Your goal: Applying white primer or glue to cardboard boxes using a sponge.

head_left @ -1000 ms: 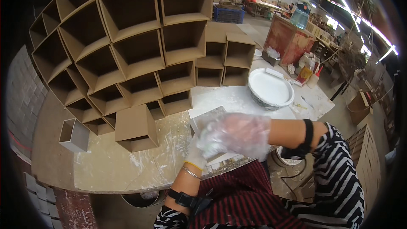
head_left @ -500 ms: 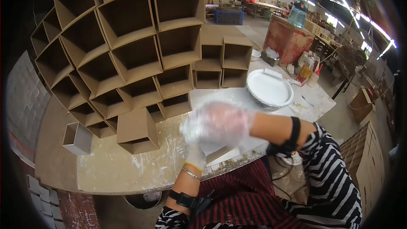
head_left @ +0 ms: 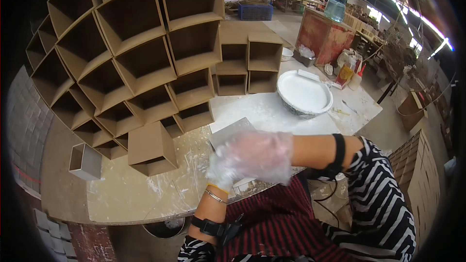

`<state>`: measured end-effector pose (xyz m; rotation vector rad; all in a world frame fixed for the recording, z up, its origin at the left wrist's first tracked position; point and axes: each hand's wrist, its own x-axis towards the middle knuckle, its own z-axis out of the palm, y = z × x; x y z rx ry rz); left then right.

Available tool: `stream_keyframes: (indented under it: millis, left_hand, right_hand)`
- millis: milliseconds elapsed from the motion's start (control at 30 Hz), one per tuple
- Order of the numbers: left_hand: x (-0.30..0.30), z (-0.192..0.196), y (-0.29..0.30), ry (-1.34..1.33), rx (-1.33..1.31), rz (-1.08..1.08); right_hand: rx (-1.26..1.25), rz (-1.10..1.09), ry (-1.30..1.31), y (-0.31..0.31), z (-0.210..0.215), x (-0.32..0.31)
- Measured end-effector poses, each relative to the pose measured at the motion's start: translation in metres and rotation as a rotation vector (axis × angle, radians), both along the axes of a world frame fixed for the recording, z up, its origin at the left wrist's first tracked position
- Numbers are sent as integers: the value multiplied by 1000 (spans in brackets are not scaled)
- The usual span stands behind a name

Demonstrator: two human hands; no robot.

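My right hand point(head_left: 259, 155), in a clear plastic glove, reaches across in front of me at the near edge of the table. Motion smears its fingers, and what lies under the palm is hidden. Just left of it is my left hand point(head_left: 221, 171), also gloved, its fingers mostly covered by the right. A greyish box point(head_left: 234, 131) shows beyond both hands, its nearer part hidden by them. Beyond to the right stands a round tub point(head_left: 303, 112) of white paint, with a white block point(head_left: 307, 75) across its far rim.
Brown open-fronted boxes point(head_left: 141, 14) are stacked high at the back left. One brown box point(head_left: 153, 148) and a pale box point(head_left: 85, 161) stand on the stained table point(head_left: 141, 199). A bottle with a red nozzle point(head_left: 357, 78) stands back right. A dark bucket point(head_left: 165, 228) sits below the table edge.
My right hand has moved slightly down and nearer me, uncovering the greyish box's far part. My left hand stays almost in place. The whole view has shifted slightly.
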<state>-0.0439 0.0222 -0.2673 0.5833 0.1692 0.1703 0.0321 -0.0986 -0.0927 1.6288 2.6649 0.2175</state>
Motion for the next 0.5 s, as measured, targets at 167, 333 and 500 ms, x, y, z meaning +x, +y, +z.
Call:
stream_keyframes:
  millis: [167,333,500]
  left_hand:
    - [1,0,2,-77,27,-58]
    - [1,4,0,-458,-54,-120]
    - [-5,5,-6,181,-96,130]
  right_hand:
    - [-46,-5,146,-58,34,4]
    - [-165,-171,571,-28,14,42]
    - [223,-335,-11,22,-7,94]
